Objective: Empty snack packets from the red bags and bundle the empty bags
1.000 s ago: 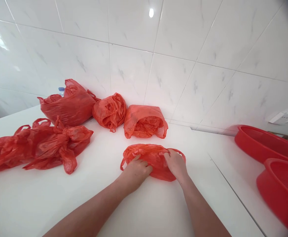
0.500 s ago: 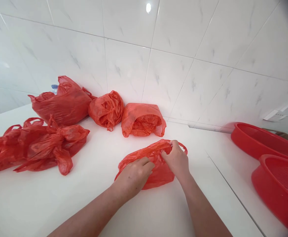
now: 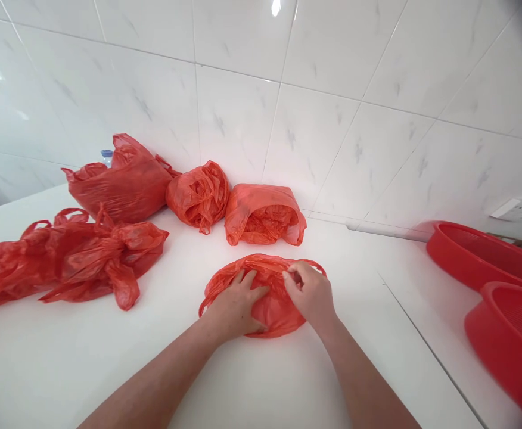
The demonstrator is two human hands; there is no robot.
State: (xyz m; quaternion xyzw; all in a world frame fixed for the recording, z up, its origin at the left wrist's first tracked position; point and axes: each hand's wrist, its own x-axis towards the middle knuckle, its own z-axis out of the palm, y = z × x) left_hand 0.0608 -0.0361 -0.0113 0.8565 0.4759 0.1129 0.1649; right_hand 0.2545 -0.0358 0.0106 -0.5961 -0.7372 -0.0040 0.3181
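A red plastic bag (image 3: 275, 307) lies spread on the white table in front of me, its mouth facing up. My left hand (image 3: 233, 308) rests in the mouth at the left, fingers apart against the thin plastic. At the right rim, my right hand (image 3: 311, 292) is curled closed with thumb and forefinger together, at the bag's edge. A handle loop of the bag shows just behind that hand. What lies under my palms is hidden.
Along the tiled wall stand a full red bag (image 3: 122, 187) with a bottle cap (image 3: 106, 154) behind it, a bundled bag (image 3: 198, 196) and a folded bag (image 3: 265, 217). Knotted bags (image 3: 86, 256) lie left. Red plastic baskets (image 3: 506, 351) stand right, past a seam in the table.
My left hand has uncurled and spread its fingers inside the bag. My right hand has shifted slightly left and down. The bag's mouth is wider and rounder. The view has shifted a little.
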